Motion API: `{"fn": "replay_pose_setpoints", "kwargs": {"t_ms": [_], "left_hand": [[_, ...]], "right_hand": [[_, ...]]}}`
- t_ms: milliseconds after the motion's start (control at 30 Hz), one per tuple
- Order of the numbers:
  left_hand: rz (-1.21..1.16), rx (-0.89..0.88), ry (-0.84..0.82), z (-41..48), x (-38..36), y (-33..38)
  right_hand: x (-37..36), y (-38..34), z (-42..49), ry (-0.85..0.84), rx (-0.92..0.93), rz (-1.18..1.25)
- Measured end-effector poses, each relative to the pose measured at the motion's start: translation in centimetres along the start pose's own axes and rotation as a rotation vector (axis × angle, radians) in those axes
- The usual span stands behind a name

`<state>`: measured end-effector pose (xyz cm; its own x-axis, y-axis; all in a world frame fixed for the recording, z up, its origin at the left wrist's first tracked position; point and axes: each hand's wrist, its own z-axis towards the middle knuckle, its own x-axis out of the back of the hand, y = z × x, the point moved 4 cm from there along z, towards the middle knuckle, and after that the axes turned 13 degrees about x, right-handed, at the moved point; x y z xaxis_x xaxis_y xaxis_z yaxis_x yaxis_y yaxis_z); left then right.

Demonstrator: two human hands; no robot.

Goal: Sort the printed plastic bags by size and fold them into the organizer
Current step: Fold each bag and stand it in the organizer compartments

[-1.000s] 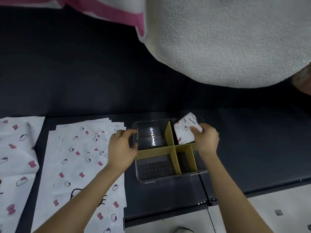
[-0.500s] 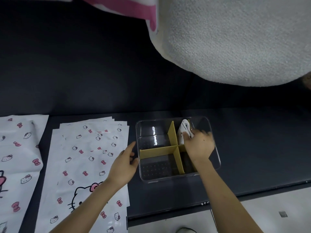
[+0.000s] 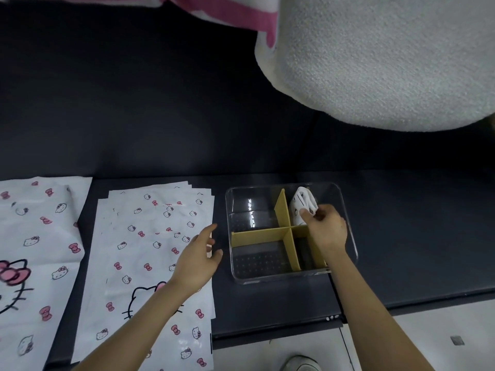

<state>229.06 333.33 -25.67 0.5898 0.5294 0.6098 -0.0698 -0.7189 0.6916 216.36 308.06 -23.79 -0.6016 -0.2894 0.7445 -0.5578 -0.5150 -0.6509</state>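
A clear plastic organizer (image 3: 351, 236) with yellow dividers (image 3: 258, 236) stands on the dark table. A folded white printed bag (image 3: 301, 202) stands in its far right compartment. My right hand (image 3: 325, 228) reaches into that compartment and pinches the folded bag with fingertips. My left hand (image 3: 199, 254) hovers with relaxed fingers just left of the organizer, over the right edge of a stack of medium printed bags (image 3: 150, 253). Larger printed bags (image 3: 34, 250) lie flat at the far left.
The dark table (image 3: 415, 236) has its front edge low in the view, with pale floor and a shoe (image 3: 300, 364) below. A big white textured object (image 3: 388, 57) and pink-striped cloth (image 3: 235, 12) hang at the top.
My right hand pushed the folded bag down into the far right compartment. My left hand let go of the organizer's left rim and drew back to the left.
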Motion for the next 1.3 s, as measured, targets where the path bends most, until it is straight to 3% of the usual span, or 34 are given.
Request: {"fn": "replay_pose_setpoints", "kwargs": {"t_ms": [233, 300, 433, 567, 667, 733, 800, 967, 1100, 1167, 1233, 1300], "left_hand": [[-0.014, -0.01, 0.081, -1.0, 2.1, -1.3], [0.01, -0.015, 0.124, -1.4, 3.2, -2.3], [0.077, -0.023, 0.196, -3.2, 5.7, -6.4], [0.231, -0.107, 0.247, -6.1, 7.7, -11.1], [0.339, -0.123, 0.25, -8.0, 8.9, -14.7], [0.387, -0.107, 0.204, -8.9, 9.3, -16.9], [0.429, -0.139, 0.189, -9.5, 9.6, -18.4], [0.414, -0.229, 0.123, -10.5, 9.9, -19.8], [0.188, -0.075, -0.039, -10.9, 11.0, -19.7], [-0.108, 0.037, -0.174, -11.2, 11.9, -19.0], [-0.419, 0.105, -0.3, -10.4, 12.7, -19.1], [-0.569, 0.138, -0.362, -9.1, 13.3, -19.1]], "right_hand": [[1.1, -1.6, -1.1, -0.088, 0.055, -0.202], [1.5, -2.7, -2.0, -0.018, 0.095, -0.245], [1.2, -7.4, -6.8, 0.197, 0.393, -0.112], [-3.6, -11.6, -14.9, -0.164, 0.693, 0.05], [-9.0, -11.5, -20.9, -0.477, 0.895, -0.164], [-11.9, -10.5, -22.2, -0.625, 0.897, -0.275], [-13.3, -10.1, -22.6, -0.694, 0.862, -0.283], [-12.7, -10.7, -23.4, -0.577, 0.933, -0.197], [-11.3, -11.7, -22.8, -0.543, 0.711, -0.181], [-10.7, -12.4, -21.8, -0.744, 0.442, -0.01], [-10.7, -12.6, -20.8, -0.956, 0.103, 0.329], [-11.0, -13.3, -18.9, -1.016, -0.032, 0.416]]}}
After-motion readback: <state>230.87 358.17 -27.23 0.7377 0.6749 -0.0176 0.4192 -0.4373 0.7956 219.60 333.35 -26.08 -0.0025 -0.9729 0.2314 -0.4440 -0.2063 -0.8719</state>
